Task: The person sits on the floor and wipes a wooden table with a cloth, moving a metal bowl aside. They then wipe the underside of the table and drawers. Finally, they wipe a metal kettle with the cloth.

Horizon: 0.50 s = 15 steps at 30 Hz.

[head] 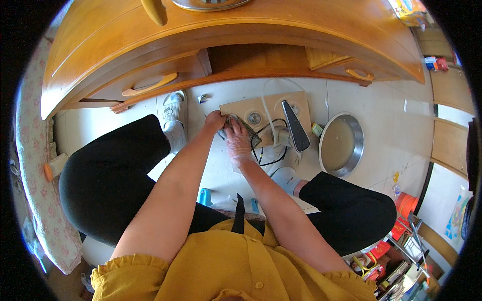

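My left hand (215,121) is bare and pinches the upper left edge of a greyish-green piece (255,138), perhaps a cloth or scouring pad. Over the same piece lies my right hand (238,145), in a clear plastic glove, its fingers curled onto it. Just beyond is a tan panel (278,99) on the floor, with round metal fittings (254,118) set in it. Right of my hands stands a tap-like fitting with a black-topped lever (295,126). A translucent tube (265,101) and a black cord (273,164) loop around it. What lies beneath my fingers is hidden.
A metal basin (339,145) of cloudy water stands on the tiled floor to the right, with a small green-and-yellow box (317,129) beside it. A wooden cabinet (241,32) spans the far side. My slippered foot (174,107) is left; boxes and a red container (406,203) crowd the right.
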### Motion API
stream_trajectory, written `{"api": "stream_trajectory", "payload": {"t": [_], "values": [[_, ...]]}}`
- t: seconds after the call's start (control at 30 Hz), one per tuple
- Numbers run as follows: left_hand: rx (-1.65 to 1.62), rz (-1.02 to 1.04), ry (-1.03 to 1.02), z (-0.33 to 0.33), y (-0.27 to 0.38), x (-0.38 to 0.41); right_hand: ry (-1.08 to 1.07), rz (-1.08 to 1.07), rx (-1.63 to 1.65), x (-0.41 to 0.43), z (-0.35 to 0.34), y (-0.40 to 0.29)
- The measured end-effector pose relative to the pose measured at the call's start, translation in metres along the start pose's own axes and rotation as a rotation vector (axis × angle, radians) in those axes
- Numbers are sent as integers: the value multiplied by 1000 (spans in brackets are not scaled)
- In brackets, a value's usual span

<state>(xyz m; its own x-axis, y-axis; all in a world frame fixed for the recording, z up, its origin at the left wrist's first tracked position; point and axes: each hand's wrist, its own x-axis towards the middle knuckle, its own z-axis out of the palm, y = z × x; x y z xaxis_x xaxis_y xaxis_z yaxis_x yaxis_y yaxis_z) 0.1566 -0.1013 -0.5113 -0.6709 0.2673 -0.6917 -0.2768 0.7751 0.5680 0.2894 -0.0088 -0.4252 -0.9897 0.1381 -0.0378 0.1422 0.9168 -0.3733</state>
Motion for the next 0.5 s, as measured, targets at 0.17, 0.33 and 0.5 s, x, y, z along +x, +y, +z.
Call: {"api": "stream_trajectory", "payload": {"t": [0.17,0.33,0.5], "values": [[-206,-149,-73,0,15,-9,-142,401,302,-61,11,49],[-263,-141,-104,-11,17,-23,81,263,-155,-50,-4,64],[-290,-109,-81,-4,5,-13,-50,383,-103,-32,-1,67]]}}
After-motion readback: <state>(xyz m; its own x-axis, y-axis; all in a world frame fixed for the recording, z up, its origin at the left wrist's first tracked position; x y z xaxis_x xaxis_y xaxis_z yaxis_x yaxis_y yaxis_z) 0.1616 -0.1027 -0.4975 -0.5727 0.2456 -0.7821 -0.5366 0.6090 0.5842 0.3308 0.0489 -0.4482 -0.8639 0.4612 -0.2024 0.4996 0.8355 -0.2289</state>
